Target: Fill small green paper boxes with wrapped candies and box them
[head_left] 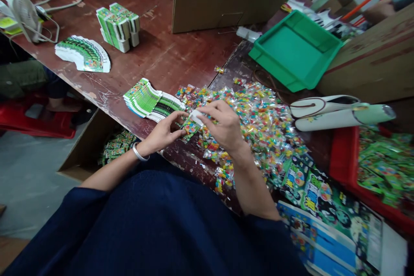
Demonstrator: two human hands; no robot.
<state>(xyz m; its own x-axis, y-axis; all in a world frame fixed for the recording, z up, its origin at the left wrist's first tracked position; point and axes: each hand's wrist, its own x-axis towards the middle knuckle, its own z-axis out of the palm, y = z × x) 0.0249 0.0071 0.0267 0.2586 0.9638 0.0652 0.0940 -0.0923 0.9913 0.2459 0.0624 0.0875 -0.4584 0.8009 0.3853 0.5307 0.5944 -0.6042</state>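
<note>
A small green printed carton (190,127) is between my two hands, close to the table's front edge. My left hand (165,133), with a silver bracelet at the wrist, grips its left side between thumb and fingers. The thumb and fingertips of my right hand (224,126) pinch a white flap (196,117) at the carton's upper end. Just left of it, a fanned stack of flat green cartons (152,100) lies on the table. A wide heap of candy bags (255,120), clear and filled with colourful pieces, spreads under and beyond my right hand.
A green tray (291,62) stands behind the heap, near large cardboard boxes (226,4). More flat cartons (84,54), bundled cartons (118,26) and a white fan (24,13) lie left. A red bin (344,155) holds green packs; an open box (80,151) sits below the table edge.
</note>
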